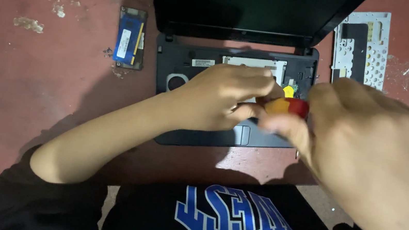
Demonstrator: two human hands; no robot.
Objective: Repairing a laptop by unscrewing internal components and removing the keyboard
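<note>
In the head view, both hands are meeting over an opened laptop [202, 130] lying on a red table [26, 88]. The right hand [371, 156] is closing its fingers around a red-and-yellow screwdriver handle [286, 107], held above the laptop's bare keyboard bay. The left hand [222, 99] is curling its fingers against the handle's tip. A blue memory card [131, 37] is lying left of the laptop, a keyboard plate [362, 46] right.
</note>
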